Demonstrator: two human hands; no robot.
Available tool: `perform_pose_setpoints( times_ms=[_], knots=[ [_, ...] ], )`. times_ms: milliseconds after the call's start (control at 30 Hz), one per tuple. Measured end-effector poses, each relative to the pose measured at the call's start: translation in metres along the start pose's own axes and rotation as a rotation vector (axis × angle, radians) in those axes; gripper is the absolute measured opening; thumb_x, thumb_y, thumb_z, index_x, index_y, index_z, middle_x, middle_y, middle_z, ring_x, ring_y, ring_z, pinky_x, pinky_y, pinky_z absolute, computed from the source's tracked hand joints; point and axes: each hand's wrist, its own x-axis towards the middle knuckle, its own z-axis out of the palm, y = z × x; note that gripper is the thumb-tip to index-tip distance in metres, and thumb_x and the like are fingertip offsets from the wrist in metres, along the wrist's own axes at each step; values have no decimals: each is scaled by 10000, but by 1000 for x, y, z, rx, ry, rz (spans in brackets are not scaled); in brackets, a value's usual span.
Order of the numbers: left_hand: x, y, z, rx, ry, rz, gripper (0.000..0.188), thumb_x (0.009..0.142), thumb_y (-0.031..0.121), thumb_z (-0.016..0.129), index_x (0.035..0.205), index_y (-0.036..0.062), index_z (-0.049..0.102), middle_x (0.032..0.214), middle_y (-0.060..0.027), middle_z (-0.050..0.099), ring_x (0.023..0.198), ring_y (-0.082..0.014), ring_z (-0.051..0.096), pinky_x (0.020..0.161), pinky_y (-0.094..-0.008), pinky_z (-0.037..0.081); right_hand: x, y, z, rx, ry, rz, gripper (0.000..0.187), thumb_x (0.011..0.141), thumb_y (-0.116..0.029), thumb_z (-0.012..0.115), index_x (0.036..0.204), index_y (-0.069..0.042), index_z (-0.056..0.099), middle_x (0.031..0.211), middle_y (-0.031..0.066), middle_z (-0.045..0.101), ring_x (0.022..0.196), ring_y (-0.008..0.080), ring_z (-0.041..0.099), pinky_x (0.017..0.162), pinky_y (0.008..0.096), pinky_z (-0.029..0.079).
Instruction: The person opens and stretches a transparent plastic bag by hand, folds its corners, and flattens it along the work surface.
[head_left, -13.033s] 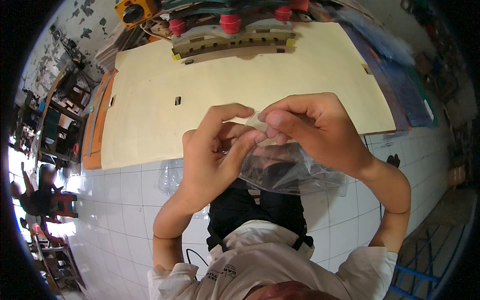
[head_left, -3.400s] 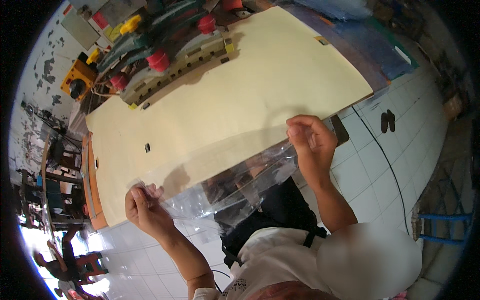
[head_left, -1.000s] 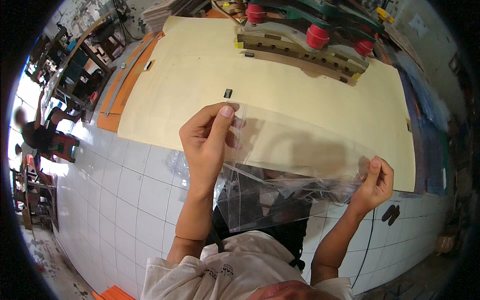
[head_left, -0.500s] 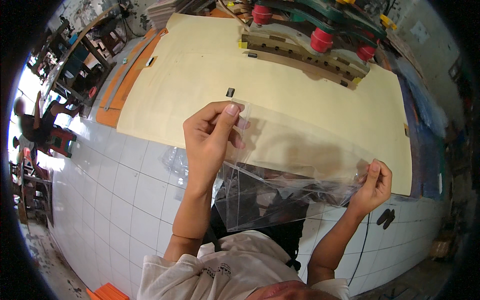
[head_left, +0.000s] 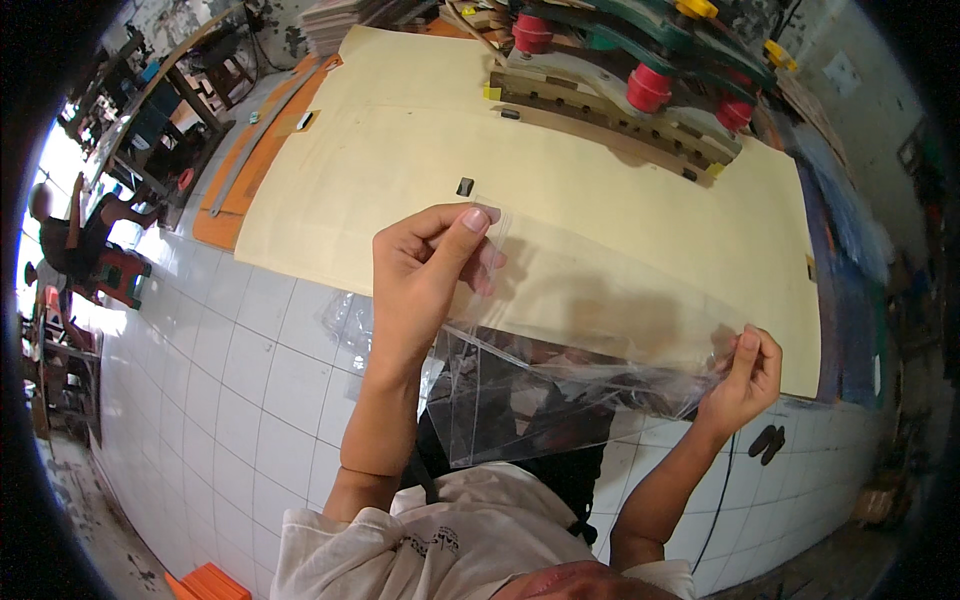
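A clear plastic sheet (head_left: 590, 265) is stretched between my two hands, over the near edge of the pale yellow board (head_left: 390, 130). My left hand (head_left: 430, 255) pinches its left end between thumb and fingers. At the right end, my right hand (head_left: 742, 380) is closed on a lower corner. The loose lower part of the sheet hangs in folds over my lap. Just beyond my left fingers, a small black piece (head_left: 465, 187) lies on the board. Whether the plastic is one layer or several, I cannot tell.
A green press with red cylinders (head_left: 648, 88) and a long bar (head_left: 610, 112) stands at the back right. A metal strip (head_left: 255, 135) lies along the orange board edge. Crumpled clear plastic (head_left: 350, 325) is below the near edge. A person (head_left: 75, 225) sits far left.
The view has shifted slightly. Both hands keep their hold on the plastic sheet and have barely moved; its hanging folds have changed shape a little.
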Motion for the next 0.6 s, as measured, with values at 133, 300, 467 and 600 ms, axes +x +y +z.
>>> perform_pose_setpoints(
  times_ms=[133,300,467,600],
  knots=[
    [0,-1,-1,-8,6,11,264,904,197,633,928,-64,666,676,-93,630,570,-132,606,479,-243,485,0,-3,0,24,1,29,151,925,-137,612,916,13,619,715,40,577,558,68,449,467,211,352],
    [-2,0,-1,-13,26,26,251,899,186,639,905,-63,667,668,-103,635,554,-135,599,484,-249,486,1,-2,-1,35,-2,18,172,920,-159,622,911,12,618,705,38,571,548,69,448,454,210,345],
    [-3,0,-1,-15,54,45,226,890,157,648,877,-66,673,648,-110,634,523,-139,585,487,-250,485,1,-2,0,47,-1,19,185,918,-172,629,912,13,620,708,38,574,545,67,446,451,209,340],
    [-5,1,0,6,69,73,225,892,153,648,876,-70,675,645,-110,634,513,-135,577,487,-246,478,0,-1,0,41,22,19,189,914,-179,635,907,9,625,724,36,583,557,64,445,456,206,337]
  ],
)
